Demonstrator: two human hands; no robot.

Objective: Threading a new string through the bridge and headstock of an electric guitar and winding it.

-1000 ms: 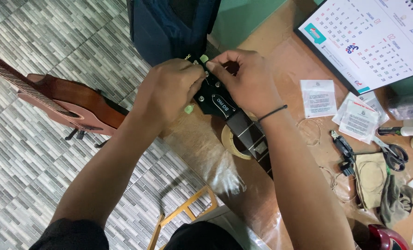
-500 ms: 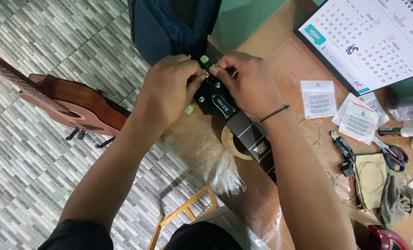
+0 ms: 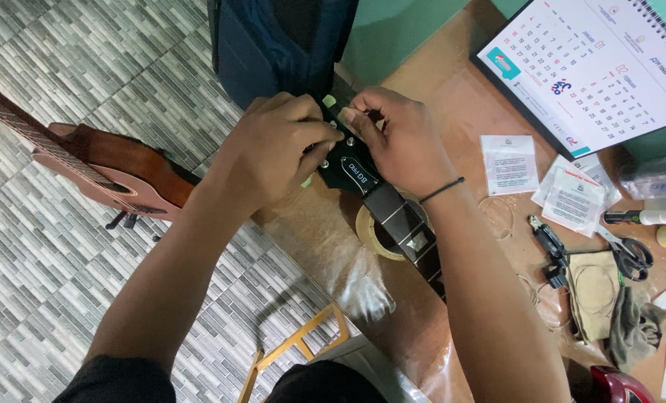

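In the head view, a black guitar headstock [image 3: 354, 173] is seen at upper centre of the frame, its neck [image 3: 408, 231] running down to the right over a roll of tape [image 3: 374, 235] on the brown worktop [image 3: 452, 104]. The left hand [image 3: 273, 149] is curled over the headstock's left edge, fingers pressed together around it. The right hand [image 3: 396, 138] is closed at the headstock's upper right edge, thumb and forefinger pinched at a pale tuning peg [image 3: 331, 101]. A calendar [image 3: 594, 67] lies at upper right, scissors [image 3: 632, 254] at right, and a second guitar [image 3: 101, 168] rests on the tiled floor at left.
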